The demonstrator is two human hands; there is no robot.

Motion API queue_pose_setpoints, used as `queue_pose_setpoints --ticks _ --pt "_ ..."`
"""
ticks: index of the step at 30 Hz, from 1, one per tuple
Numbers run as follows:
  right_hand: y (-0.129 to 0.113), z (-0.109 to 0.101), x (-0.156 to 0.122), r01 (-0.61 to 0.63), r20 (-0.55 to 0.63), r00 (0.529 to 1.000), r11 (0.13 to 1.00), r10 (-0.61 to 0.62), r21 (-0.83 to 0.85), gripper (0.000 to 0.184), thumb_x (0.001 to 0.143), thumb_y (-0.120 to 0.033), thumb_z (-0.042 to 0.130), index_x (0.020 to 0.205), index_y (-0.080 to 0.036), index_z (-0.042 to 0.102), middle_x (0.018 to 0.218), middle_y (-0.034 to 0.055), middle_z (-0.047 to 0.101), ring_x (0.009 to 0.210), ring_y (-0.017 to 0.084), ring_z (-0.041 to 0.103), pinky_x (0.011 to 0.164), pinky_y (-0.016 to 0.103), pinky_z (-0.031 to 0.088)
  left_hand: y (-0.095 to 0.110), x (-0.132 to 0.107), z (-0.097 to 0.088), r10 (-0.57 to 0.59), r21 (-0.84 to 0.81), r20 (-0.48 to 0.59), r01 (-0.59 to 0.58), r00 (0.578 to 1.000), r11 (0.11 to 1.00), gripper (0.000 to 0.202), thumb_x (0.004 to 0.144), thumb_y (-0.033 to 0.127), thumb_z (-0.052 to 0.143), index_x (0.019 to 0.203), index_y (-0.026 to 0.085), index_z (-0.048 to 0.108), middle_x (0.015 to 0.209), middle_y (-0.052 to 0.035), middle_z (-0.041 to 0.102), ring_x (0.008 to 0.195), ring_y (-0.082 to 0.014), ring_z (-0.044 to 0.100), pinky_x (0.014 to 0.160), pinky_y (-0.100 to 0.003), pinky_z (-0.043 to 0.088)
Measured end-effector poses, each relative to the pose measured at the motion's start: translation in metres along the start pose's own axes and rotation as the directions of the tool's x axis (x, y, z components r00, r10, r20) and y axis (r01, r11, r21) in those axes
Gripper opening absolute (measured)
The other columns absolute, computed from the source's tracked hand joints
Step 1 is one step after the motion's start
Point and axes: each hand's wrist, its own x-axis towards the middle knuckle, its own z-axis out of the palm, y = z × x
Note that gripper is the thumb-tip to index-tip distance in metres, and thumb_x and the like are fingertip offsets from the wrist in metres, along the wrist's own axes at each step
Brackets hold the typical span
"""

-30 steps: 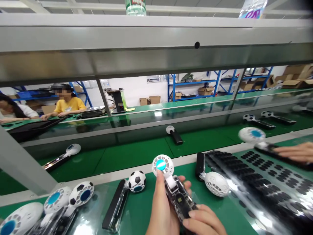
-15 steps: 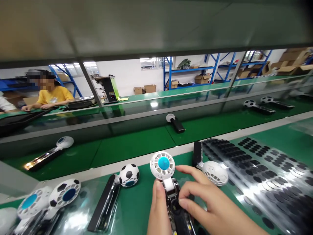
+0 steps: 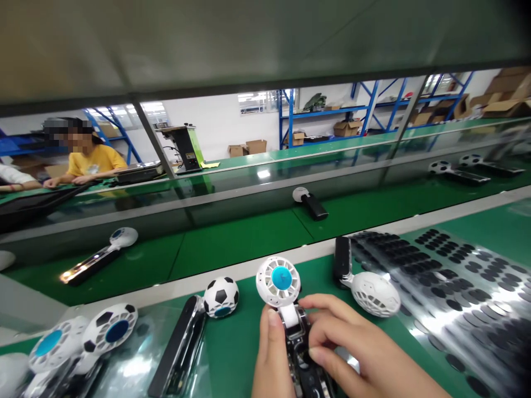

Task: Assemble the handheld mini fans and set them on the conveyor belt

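A small handheld fan point(image 3: 289, 318) stands upright in front of me. Its white vented head has a bright blue disc at the centre, and its dark, shiny handle runs down out of view. My left hand point(image 3: 271, 356) is closed around the left side of the handle, thumb up by the white neck. On the other side, my right hand point(image 3: 348, 342) presses its bent fingertips against the handle; whether a small part is between them is hidden. To the left lies a football-patterned fan point(image 3: 221, 297). To the right is another white-headed fan point(image 3: 375, 293) with a black handle.
Several more fans point(image 3: 110, 329) lie at the lower left. Clear sheets of black round stickers point(image 3: 448, 276) cover the bench's right side. Beyond the bench edge, a green conveyor belt point(image 3: 236, 243) carries several fans. A person in a yellow top point(image 3: 95, 160) sits across at the far left.
My right index finger has drawn in from beside the fan head toward the neck, and the fingers are bunched closer. The fans on the belt have shifted rightward.
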Motion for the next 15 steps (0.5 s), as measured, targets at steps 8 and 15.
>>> queue_pose_setpoints --ticks 8,15 --pt "0.004 0.001 -0.001 0.084 0.02 0.996 0.993 -0.083 -0.087 0.017 0.076 -0.009 0.047 0.072 -0.023 0.055 0.108 0.0039 0.052 0.115 0.018 0.044 0.084 0.021 0.045 0.001 -0.002 0.0 -0.023 0.069 0.007 0.023 1.0 0.997 0.063 0.074 0.061 0.041 0.122 0.02 0.047 0.117 -0.0089 0.058 0.111 -0.0277 0.049 0.095 -0.036 0.035" --pt "0.015 0.011 -0.005 0.166 -0.03 0.984 0.968 -0.175 -0.191 0.017 0.079 -0.012 0.045 0.073 -0.023 0.056 0.115 0.0042 0.049 0.1 0.016 0.055 0.073 0.02 0.051 -0.001 0.0 -0.002 -0.067 0.094 -0.019 0.069 0.998 0.993 0.065 0.072 0.062 0.042 0.123 0.021 0.046 0.117 -0.0096 0.058 0.111 -0.0276 0.049 0.096 -0.037 0.032"
